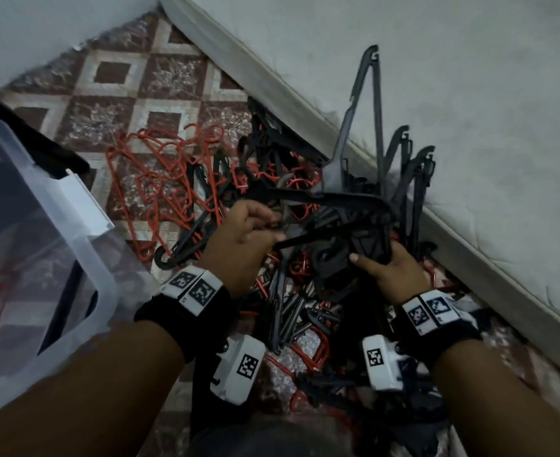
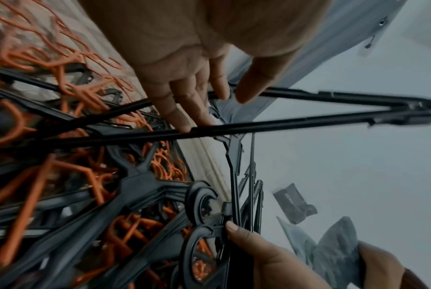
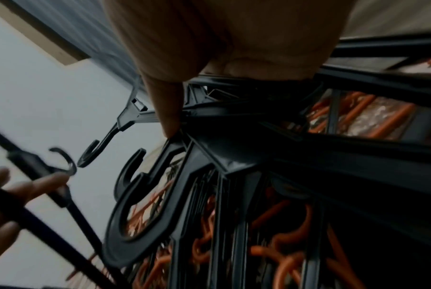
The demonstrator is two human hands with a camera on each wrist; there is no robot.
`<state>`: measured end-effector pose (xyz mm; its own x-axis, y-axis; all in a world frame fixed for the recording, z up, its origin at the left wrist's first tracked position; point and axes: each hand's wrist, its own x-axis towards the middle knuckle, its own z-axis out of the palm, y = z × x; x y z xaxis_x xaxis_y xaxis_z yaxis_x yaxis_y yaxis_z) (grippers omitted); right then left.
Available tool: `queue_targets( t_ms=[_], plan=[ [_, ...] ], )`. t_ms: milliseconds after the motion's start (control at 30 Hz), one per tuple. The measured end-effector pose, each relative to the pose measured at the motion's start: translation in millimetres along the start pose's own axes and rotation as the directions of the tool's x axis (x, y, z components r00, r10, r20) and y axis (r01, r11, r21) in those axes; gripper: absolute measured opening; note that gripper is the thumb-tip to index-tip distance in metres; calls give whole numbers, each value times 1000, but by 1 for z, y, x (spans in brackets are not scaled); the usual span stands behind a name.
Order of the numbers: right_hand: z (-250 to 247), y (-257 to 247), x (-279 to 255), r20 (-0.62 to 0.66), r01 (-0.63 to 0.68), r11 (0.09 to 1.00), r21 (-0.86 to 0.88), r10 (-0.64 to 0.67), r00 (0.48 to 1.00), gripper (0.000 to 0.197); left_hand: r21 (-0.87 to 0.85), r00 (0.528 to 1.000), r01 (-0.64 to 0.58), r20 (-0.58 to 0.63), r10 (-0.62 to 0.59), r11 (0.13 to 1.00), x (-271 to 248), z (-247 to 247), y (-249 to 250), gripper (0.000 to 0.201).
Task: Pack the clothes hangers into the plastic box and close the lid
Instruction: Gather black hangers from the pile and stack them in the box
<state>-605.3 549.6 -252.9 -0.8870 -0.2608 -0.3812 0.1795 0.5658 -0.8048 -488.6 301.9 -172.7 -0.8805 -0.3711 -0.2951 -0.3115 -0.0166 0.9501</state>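
A tangled pile of black hangers (image 1: 272, 166) and red hangers (image 1: 160, 179) lies on the carpet beside the clear plastic box (image 1: 103, 275) at my left. My right hand (image 1: 370, 258) grips a bundle of black hangers (image 1: 364, 232) at their necks, its thumb (image 3: 169, 117) pressed on them above the hooks (image 3: 125, 224). My left hand (image 1: 272, 229) pinches one long black hanger (image 2: 333, 101) by its bars, just left of the bundle. In the left wrist view that left hand (image 2: 224, 97) has thumb and fingers on the bars, and the right hand (image 2: 258, 254) shows below.
A white mattress (image 1: 436, 127) borders the pile on the right, with several black hangers (image 1: 370, 103) leaning against its edge. A patterned red and beige carpet (image 1: 123, 77) covers the floor. The box's white latch (image 1: 84, 206) faces the pile. More hangers lie between my forearms.
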Motion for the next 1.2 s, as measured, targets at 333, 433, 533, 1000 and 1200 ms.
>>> queue_targets(
  t_ms=[333,433,533,1000,1200],
  plan=[
    [79,9,20,76,-201,949,-243,225,971,42,751,975,219,-151,-161,623,20,-36,-87,84],
    [88,11,17,53,-205,938,-278,228,972,60,735,927,246,11,-374,632,28,-33,-96,91],
    [92,6,15,101,-207,939,-274,243,965,68,672,937,149,138,-320,725,27,-16,-97,70],
    [76,-32,-22,89,65,997,41,-69,994,43,514,981,35,146,-127,857,13,4,-67,17],
    [50,-70,-49,46,185,982,38,-186,981,49,420,956,-30,277,-96,907,1,-6,-14,24]
  ],
)
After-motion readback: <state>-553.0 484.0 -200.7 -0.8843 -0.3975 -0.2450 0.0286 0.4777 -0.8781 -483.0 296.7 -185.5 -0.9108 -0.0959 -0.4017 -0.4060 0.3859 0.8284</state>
